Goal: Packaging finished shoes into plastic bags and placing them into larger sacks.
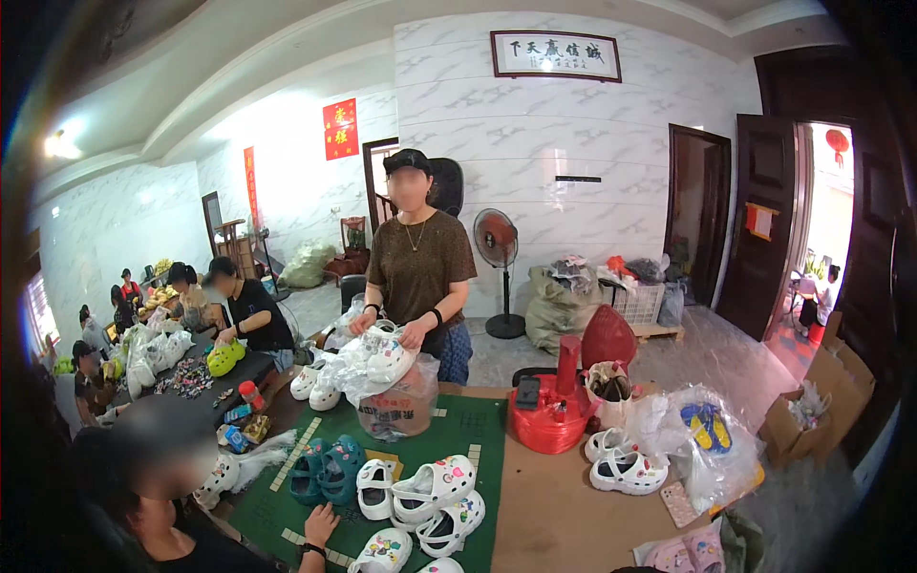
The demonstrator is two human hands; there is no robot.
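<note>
Neither my left hand nor my right hand shows in the head view. Nearest the lower edge stand several white clogs [435, 487] with colourful charms, on a green mat [478, 411]. Left of them sits a pair of teal clogs [328, 470]. Beside these, a co-worker's hand [321, 523] with a black watch rests on the mat, fingers spread. Across the table, a standing person [417, 258] holds a white clog [389, 358] and clear plastic over a filled bag [399, 409]. At the lower right lie pink clogs [690, 551].
Right of the mat, a red plastic-wrapped bundle [546, 420] carries a dark phone [527, 392]. White clogs [628, 471], blue-yellow sandals [707, 427] in clear plastic and a pink phone case [679, 504] lie farther right. A standing fan [499, 248] and sacks [564, 310] are behind.
</note>
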